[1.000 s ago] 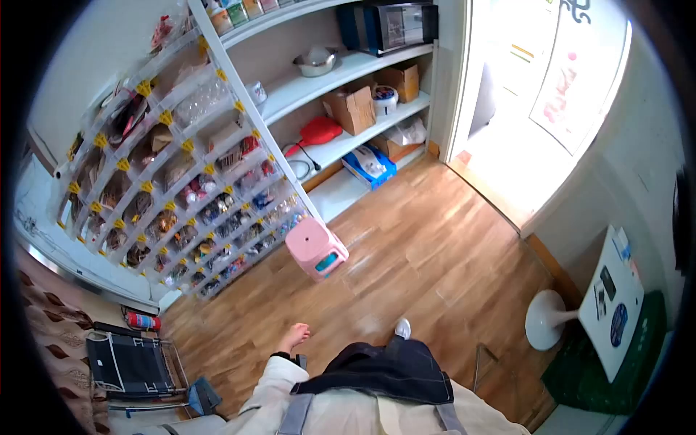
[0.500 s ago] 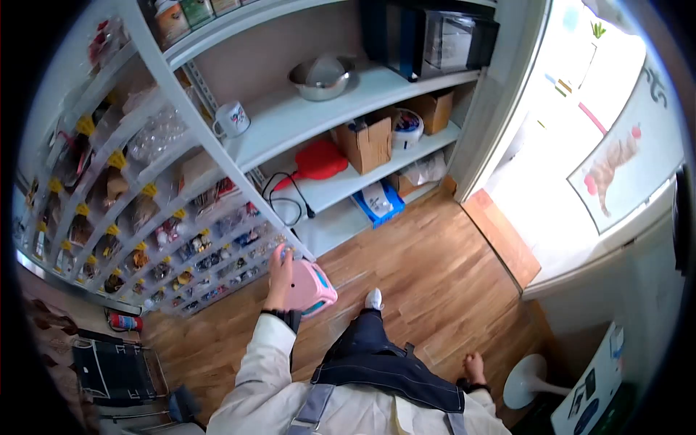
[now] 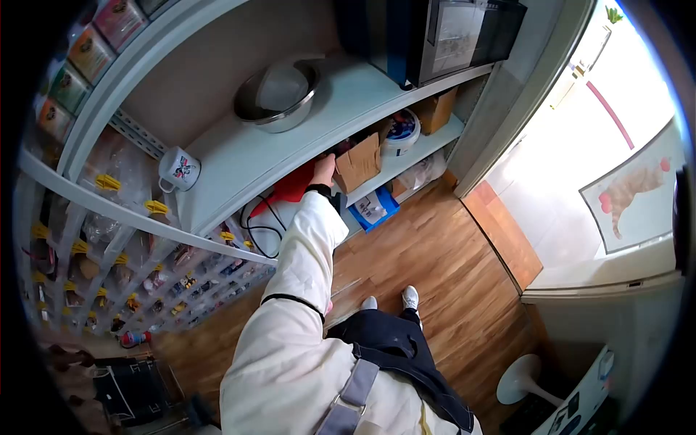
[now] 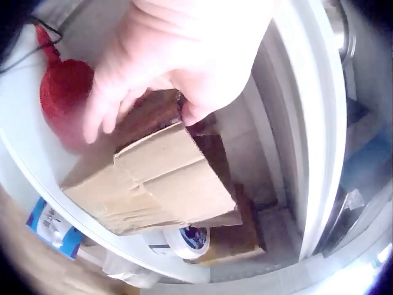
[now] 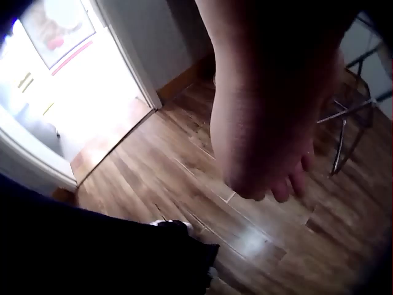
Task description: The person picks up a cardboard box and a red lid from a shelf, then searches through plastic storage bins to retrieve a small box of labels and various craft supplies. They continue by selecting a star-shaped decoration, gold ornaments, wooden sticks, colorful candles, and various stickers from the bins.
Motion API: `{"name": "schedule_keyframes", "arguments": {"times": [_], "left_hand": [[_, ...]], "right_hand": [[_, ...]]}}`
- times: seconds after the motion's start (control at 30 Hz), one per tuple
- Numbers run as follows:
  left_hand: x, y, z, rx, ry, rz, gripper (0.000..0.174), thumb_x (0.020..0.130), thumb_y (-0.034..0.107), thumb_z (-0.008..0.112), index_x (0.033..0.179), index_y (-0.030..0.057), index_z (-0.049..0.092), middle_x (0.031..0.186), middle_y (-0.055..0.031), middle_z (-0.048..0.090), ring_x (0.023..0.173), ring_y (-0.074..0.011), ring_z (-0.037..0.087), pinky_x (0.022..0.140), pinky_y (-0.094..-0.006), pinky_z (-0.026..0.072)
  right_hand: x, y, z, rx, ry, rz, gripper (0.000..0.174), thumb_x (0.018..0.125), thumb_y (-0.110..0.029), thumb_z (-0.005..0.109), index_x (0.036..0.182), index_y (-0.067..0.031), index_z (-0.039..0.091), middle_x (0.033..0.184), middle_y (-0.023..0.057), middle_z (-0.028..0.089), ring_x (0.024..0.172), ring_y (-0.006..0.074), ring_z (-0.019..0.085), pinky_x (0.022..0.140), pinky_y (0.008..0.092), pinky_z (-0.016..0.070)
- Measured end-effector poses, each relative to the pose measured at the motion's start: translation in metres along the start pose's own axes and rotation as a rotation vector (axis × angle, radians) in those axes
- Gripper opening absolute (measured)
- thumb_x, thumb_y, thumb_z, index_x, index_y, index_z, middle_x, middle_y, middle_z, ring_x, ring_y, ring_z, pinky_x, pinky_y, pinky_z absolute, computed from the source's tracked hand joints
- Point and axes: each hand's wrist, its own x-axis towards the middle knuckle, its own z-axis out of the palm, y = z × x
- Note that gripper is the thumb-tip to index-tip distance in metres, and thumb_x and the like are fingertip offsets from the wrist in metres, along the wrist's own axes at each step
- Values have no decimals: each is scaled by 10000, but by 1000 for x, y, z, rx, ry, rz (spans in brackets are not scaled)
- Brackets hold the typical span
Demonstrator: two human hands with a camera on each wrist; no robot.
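In the head view my left hand (image 3: 324, 171) reaches under the upper shelf to an open-topped cardboard box (image 3: 358, 164). From the left wrist, that hand (image 4: 178, 55) is over the box's opening, thumb and fingers spread apart near its upper edge. Something dark inside the box (image 4: 166, 175) shows between them. Beside the fingers lies a red, paddle-shaped item (image 4: 64, 98) with a handle and a black cord. My right hand (image 5: 270, 153) hangs above the wood floor in the right wrist view, fingers loosely bent and holding nothing.
A steel bowl (image 3: 279, 101) and a mug (image 3: 180, 169) stand on the shelf above. Right of the box is a white tub (image 3: 401, 133); a blue package (image 3: 374, 209) lies below. Hanging clear pockets (image 3: 130, 279) flank the shelves, and a doorway opens on the right.
The person has stepped closer to the shelves. My left hand has moved from low by the pink stool, up and forward to the cardboard box. The right hand has left the head view.
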Motion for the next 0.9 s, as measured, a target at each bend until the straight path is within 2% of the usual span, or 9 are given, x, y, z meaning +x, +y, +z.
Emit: {"name": "schedule_keyframes", "arguments": {"times": [0.17, 0.3, 0.33, 0.43, 0.57, 0.63, 0.7, 0.77, 0.9], "left_hand": [[27, -4, 0, -227, 116, -200, 510, 825, 303, 409, 1256, 37, 343, 1049, -249, 511, 827, -387, 600, 745, -525, 484], [26, -19, 2, -312, 176, -17, 436, 814, 100, 401, 1215, -55, 332, 975, -258, 534, 716, -345, 627, 652, -397, 560], [40, -37, -6, -374, 82, 22, 344, 795, 28, 396, 1098, -132, 366, 899, -262, 553, 697, -338, 633, 638, -367, 568], [-5, -48, 4, -328, -69, 194, 211, 851, 34, 402, 901, -171, 391, 808, -275, 591, 742, -333, 641, 650, -374, 564], [-74, -75, 18, -218, -214, 199, 280, 904, 112, 430, 946, -164, 414, 901, -271, 595, 778, -305, 649, 663, -304, 549], [-105, -94, 27, -244, -292, 295, 309, 919, 123, 422, 1017, -170, 418, 942, -238, 584, 803, -304, 644, 664, -307, 549], [-143, -96, 34, -187, -318, 290, 299, 918, 116, 428, 1064, -144, 434, 977, -192, 569, 841, -294, 634, 676, -312, 551], [-159, -106, 37, -173, -326, 208, 308, 914, 126, 443, 1062, -143, 436, 967, -186, 571, 831, -291, 636, 679, -311, 552], [-164, -116, 40, -183, -308, 253, 305, 910, 137, 459, 1041, -137, 445, 961, -186, 576, 834, -291, 637, 674, -306, 551]], "right_hand": [[24, -35, -38, -77, 42, -96, 200, 821, -96, 446, 943, 6, 567, 778, 112, 606, 727, 182, 599, 655, 303, 477], [42, -67, -72, -197, 125, -339, 198, 806, -84, 445, 934, 6, 565, 752, 98, 596, 722, 171, 591, 675, 299, 474], [46, -92, -77, -53, 59, -225, 202, 805, -75, 436, 937, 10, 561, 755, 98, 596, 718, 174, 592, 671, 299, 478], [70, -150, -83, 16, -78, -177, 213, 803, -53, 423, 946, 26, 561, 787, 127, 607, 703, 191, 595, 646, 291, 489], [106, -196, -82, -152, -223, -243, 191, 838, -90, 456, 954, 14, 567, 815, 138, 629, 692, 191, 612, 600, 292, 490], [145, -199, -83, -477, -235, -488, 182, 847, -119, 481, 958, -8, 573, 779, 130, 629, 670, 189, 605, 597, 293, 486], [143, -256, -81, -615, -144, -893, 169, 851, -136, 502, 954, -28, 583, 744, 120, 627, 652, 193, 596, 590, 316, 477], [139, -320, -70, -547, -3, -1037, 184, 865, -150, 497, 993, -39, 569, 744, 122, 621, 664, 221, 599, 580, 336, 464], [169, -421, -43, 72, -337, -830, 441, 892, -268, 494, 1278, -107, 353, 1176, 113, 506, 1065, 207, 493, 798, 304, 401]]}}
